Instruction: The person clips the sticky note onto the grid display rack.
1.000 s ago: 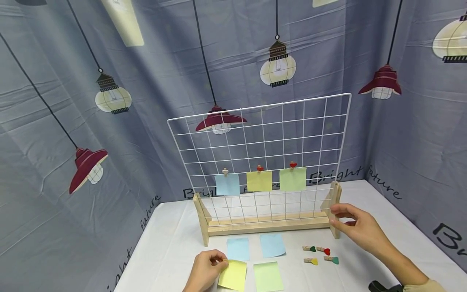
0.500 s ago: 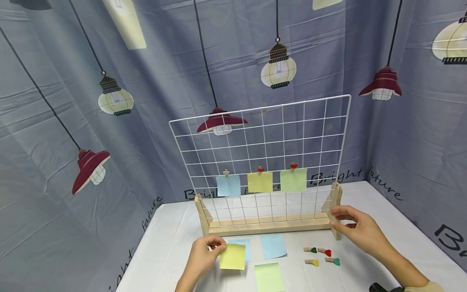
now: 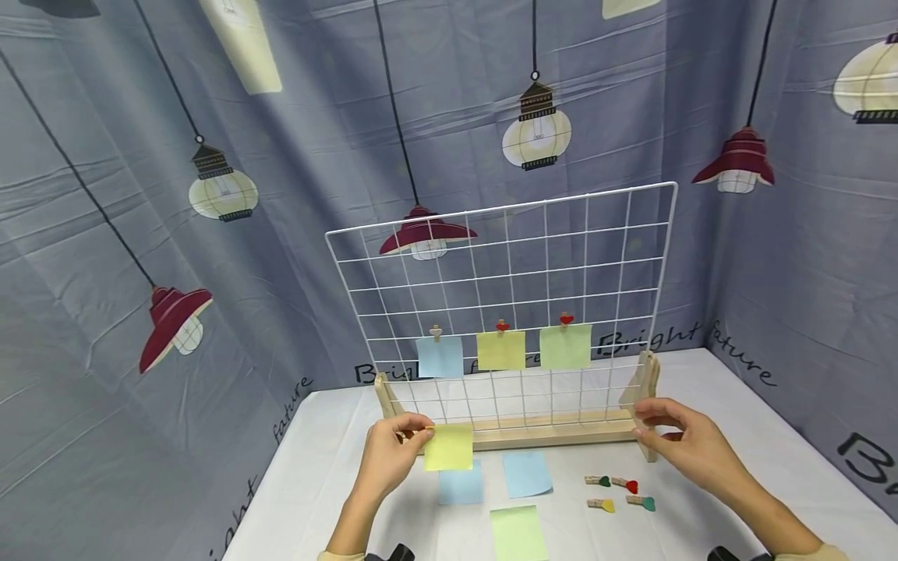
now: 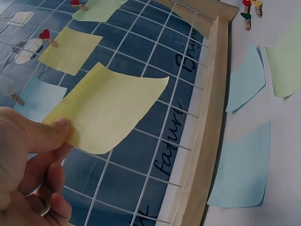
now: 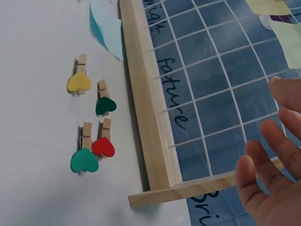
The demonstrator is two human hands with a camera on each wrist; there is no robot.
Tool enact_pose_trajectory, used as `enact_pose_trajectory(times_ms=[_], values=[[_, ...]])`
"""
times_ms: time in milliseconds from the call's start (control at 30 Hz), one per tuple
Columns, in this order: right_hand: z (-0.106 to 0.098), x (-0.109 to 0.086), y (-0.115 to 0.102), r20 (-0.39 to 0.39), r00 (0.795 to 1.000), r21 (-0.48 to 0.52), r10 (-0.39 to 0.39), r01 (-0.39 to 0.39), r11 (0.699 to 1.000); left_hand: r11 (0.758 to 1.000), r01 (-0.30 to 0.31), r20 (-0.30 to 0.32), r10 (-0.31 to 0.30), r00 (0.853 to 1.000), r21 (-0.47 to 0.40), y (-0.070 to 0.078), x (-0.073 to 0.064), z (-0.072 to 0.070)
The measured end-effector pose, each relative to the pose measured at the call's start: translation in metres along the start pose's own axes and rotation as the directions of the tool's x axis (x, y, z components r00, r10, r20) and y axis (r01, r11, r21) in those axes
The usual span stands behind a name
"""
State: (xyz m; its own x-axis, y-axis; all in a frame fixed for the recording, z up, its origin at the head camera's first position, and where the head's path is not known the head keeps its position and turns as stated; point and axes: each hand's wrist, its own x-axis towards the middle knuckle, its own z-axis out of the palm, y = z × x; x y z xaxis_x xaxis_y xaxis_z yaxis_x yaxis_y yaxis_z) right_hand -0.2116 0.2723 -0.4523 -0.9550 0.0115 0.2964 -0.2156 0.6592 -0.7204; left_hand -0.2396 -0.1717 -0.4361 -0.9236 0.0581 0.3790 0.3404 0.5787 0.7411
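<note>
My left hand (image 3: 390, 458) pinches a yellow sticky note (image 3: 449, 447) by its edge, thumb on top. In the left wrist view the sheet (image 4: 110, 108) overlaps the white wire grid (image 4: 99, 188). My right hand (image 3: 691, 444) has its fingers loosely bent beside the right wooden post (image 3: 650, 378) of the grid's stand, and nothing shows between them. On the grid hang a blue note (image 3: 440, 357), a yellow note (image 3: 501, 352) and a green note (image 3: 565, 348), each under a small heart clothespin (image 3: 566, 319).
Below the grid, two blue notes (image 3: 528, 474) and a green note (image 3: 519, 534) lie on the white table (image 3: 316, 444). Several clothespins with yellow (image 5: 79, 83), dark green (image 5: 106, 105), red (image 5: 104, 147) and teal (image 5: 84, 160) hearts lie to their right. A wooden bar (image 5: 146, 117) joins the stand's posts.
My left hand has lifted the yellow note off the table and raised it toward the lower left of the grid. My right hand stays about where it was.
</note>
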Motion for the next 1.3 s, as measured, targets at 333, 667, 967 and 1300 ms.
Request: enact_pose_trajectory(times_ms=[333, 667, 967, 1300], values=[[0.003, -0.004, 0.009, 0.019, 1.000, 0.018, 0.001, -0.002, 1.000, 1.000, 0.011, -0.008, -0.011, 1.000, -0.016, 0.000, 0.002, 0.001], [0.012, -0.008, 0.029, 0.058, 0.997, 0.024, 0.055, -0.057, 0.998, 0.999, 0.030, -0.013, -0.030, 0.999, -0.024, -0.003, 0.001, -0.001], [0.022, -0.014, 0.045, 0.084, 0.988, -0.017, 0.128, -0.127, 0.992, 0.999, 0.027, -0.010, -0.027, 1.000, -0.022, -0.002, 0.002, -0.001], [0.038, -0.019, 0.065, 0.161, 0.959, -0.030, 0.235, -0.233, 0.972, 0.999, 0.035, -0.015, -0.036, 0.999, -0.029, -0.004, 0.000, 0.000]])
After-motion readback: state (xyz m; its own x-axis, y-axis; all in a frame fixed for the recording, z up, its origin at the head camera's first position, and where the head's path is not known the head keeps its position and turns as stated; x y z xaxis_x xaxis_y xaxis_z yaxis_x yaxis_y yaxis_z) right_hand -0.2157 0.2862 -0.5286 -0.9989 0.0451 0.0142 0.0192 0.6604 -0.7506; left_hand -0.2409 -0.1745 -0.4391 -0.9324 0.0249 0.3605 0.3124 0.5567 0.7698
